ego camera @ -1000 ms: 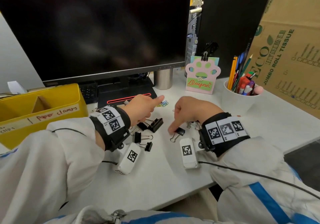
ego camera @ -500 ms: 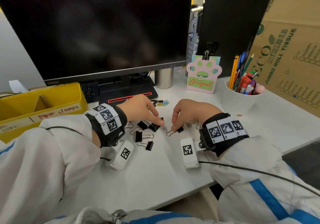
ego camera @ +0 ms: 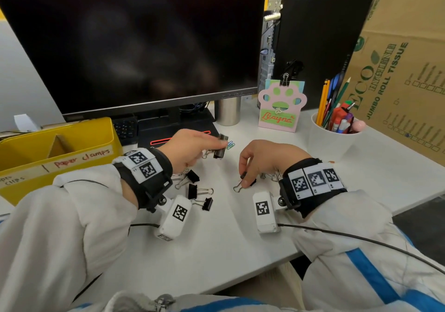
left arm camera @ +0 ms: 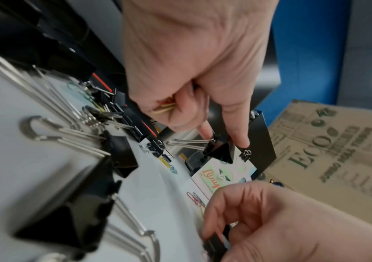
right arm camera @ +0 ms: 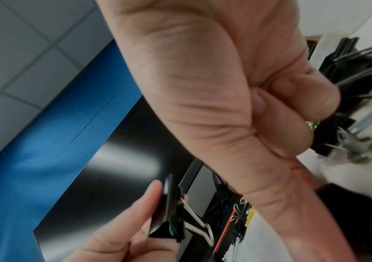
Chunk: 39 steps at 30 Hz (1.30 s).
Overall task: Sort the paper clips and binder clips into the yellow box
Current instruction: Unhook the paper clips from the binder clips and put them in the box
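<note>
A: What has the left hand (ego camera: 190,147) got?
B: A large black binder clip (ego camera: 220,148), pinched between thumb and fingertips, lifted above the tabletop (ego camera: 216,251).
A: And the right hand (ego camera: 262,162)?
B: Its fingers pinch a small binder clip (ego camera: 243,183) down on the tabletop.
A: The yellow box (ego camera: 79,143)?
B: At far left, labelled "paper clamps". More binder clips (ego camera: 199,191) lie between the wrists; coloured paper clips (ego camera: 230,144) lie beyond the left hand.
</note>
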Tool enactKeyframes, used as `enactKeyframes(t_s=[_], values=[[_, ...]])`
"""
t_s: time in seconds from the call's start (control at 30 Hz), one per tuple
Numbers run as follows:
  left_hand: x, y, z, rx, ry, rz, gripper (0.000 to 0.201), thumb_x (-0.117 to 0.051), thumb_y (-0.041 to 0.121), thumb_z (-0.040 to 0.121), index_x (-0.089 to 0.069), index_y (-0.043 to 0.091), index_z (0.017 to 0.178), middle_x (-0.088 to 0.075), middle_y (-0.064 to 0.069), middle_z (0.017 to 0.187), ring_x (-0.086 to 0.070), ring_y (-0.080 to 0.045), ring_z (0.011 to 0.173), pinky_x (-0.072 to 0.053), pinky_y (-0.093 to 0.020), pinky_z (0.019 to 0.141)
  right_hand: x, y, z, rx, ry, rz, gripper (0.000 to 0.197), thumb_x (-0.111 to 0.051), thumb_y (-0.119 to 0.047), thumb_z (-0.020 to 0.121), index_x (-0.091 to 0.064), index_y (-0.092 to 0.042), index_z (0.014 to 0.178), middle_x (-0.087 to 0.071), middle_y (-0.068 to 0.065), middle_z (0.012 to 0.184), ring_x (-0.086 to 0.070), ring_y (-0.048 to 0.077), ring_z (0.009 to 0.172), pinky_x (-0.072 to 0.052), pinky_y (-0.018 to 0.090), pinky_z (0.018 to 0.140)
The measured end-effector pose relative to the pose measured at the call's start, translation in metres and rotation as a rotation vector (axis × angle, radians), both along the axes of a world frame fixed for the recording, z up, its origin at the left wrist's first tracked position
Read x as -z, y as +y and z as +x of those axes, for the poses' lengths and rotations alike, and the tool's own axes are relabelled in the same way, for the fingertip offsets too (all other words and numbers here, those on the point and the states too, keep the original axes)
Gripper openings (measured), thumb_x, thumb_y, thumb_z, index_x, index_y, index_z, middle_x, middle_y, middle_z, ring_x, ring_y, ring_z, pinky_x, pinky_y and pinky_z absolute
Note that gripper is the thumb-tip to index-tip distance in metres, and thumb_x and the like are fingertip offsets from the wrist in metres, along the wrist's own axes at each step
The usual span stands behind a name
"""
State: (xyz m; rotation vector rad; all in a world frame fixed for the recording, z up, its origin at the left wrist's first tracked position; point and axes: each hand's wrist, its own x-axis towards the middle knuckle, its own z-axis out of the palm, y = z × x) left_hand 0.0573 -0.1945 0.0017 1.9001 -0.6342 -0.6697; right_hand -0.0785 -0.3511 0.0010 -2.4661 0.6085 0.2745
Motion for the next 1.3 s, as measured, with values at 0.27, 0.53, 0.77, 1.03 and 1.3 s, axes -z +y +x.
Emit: enactKeyframes(t_s=[0.27,0.53,0.77,1.03,1.3], values=[[-0.005,0.006,0.002,0.026,0.215,-0.195,0.033,-0.079,0.015,0.083,-0.073,0.011,0.115,-0.058,0.006,0.059,-0.028,-0.006,0.047,-0.025,-0.016,0.037,-0.003,-0.001,-0.002,-0.055,0.064,0.025,0.045,-0.098,-0.024,0.047,-0.076,-0.030,0.086,-0.067,-0.007,0.084,-0.066,0.025,0.088,-0.056,0.043,0.088],[-0.003,0.004,-0.008,0.084,-0.255,0.107,0.026,-0.088,0.039,0.071,-0.081,0.024,0.090,-0.073,0.008,0.098,-0.061,-0.008,0.084,-0.047,-0.024,0.063,-0.002,-0.003,0.000,-0.090,-0.046,-0.013,0.021,-0.089,-0.014,0.061,-0.072,-0.016,0.073,-0.067,-0.005,0.065,-0.060,0.017,0.065,-0.052,0.035,0.067],[0.000,-0.002,-0.019,0.436,-0.593,0.516,0.042,-0.094,0.050,0.055,-0.078,0.035,0.091,-0.061,0.017,0.102,-0.057,-0.011,0.103,-0.046,-0.031,0.087,-0.005,-0.013,0.001,0.035,-0.207,0.057,0.014,-0.085,-0.012,0.069,-0.074,-0.015,0.077,-0.064,-0.006,0.062,-0.054,0.015,0.059,-0.046,0.028,0.058],[0.001,-0.004,-0.021,0.418,-0.650,0.510,0.033,-0.091,0.045,0.062,-0.080,0.027,0.087,-0.070,0.007,0.103,-0.063,-0.013,0.101,-0.049,-0.030,0.082,0.006,-0.017,0.011,0.385,-0.494,0.097,0.017,-0.084,-0.018,0.077,-0.074,-0.014,0.089,-0.069,0.002,0.082,-0.057,0.014,0.066,-0.042,0.023,0.054],[0.010,-0.004,-0.012,0.350,-0.490,0.526,0.026,-0.087,0.047,0.069,-0.078,0.026,0.081,-0.072,0.005,0.092,-0.065,-0.015,0.089,-0.055,-0.031,0.080,0.002,0.003,0.013,0.270,-0.033,-0.114,0.051,-0.097,-0.037,0.052,-0.071,-0.007,0.083,-0.075,0.005,0.080,-0.070,0.023,0.075,-0.054,0.029,0.067]])
